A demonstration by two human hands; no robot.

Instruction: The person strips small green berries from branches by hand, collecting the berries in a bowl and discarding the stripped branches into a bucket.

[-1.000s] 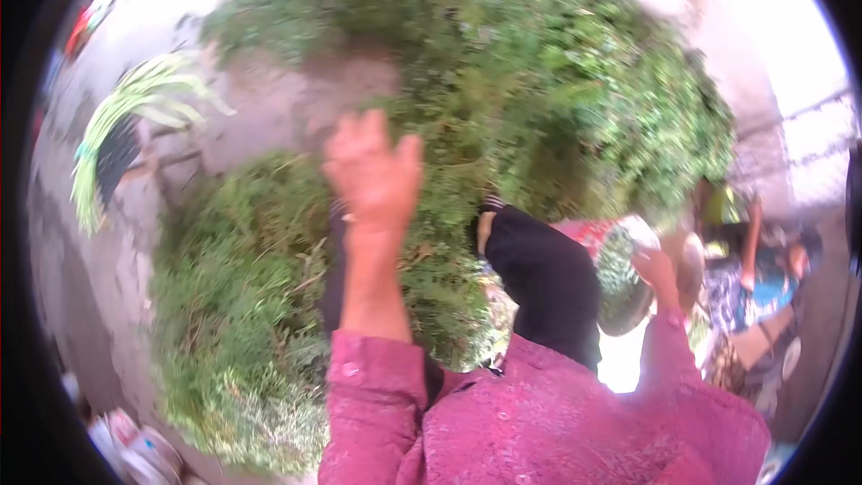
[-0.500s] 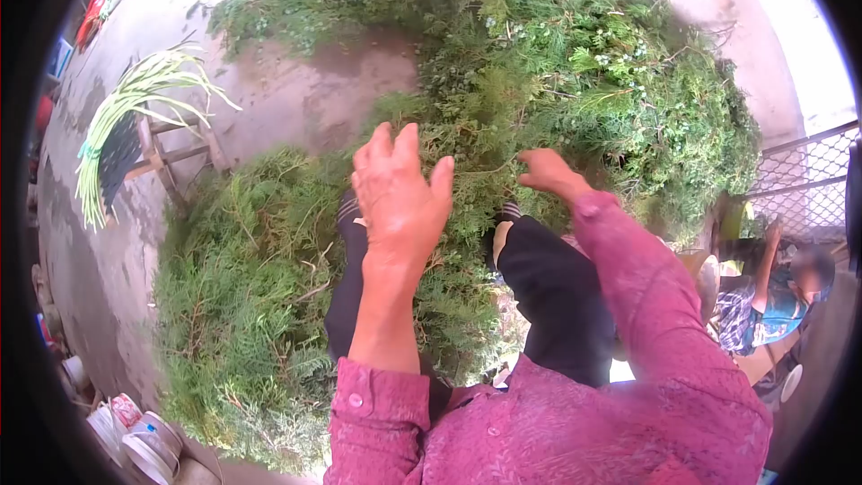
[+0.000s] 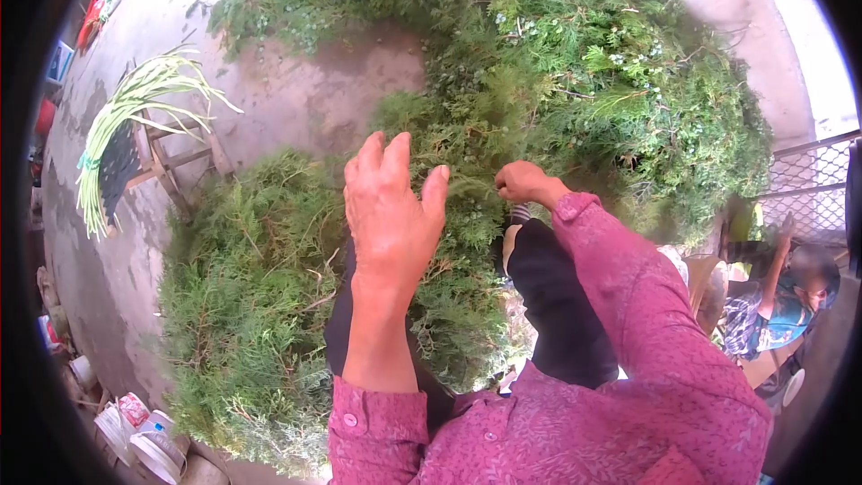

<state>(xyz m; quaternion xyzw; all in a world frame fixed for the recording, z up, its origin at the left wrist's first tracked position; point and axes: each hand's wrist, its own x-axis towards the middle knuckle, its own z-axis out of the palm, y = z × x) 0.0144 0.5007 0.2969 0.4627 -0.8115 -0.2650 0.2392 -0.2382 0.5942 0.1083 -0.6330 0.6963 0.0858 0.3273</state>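
Note:
Green evergreen branches (image 3: pixel 260 278), with flat scaly sprays, cover the ground around my legs. A larger heap of the same cuttings (image 3: pixel 620 90), dotted with small pale cones, spreads ahead and to the right. My left hand (image 3: pixel 391 202) hovers above the near branches, fingers stretched and thumb held apart, with nothing in it. My right hand (image 3: pixel 532 184) is lower, over the greenery near my right foot, its fingers curled together. Whatever its fingertips may hold is hidden or too small to make out.
A small wooden stool (image 3: pixel 166 157) at left carries a bundle of long pale-green stems (image 3: pixel 121 117). White buckets (image 3: pixel 157 449) stand at lower left. At right, another person (image 3: pixel 772 310) sits near a wire-mesh panel (image 3: pixel 813 175).
My right hand has moved left and slightly down, and its fingers have curled in. My left hand has shifted a little down and left, still spread.

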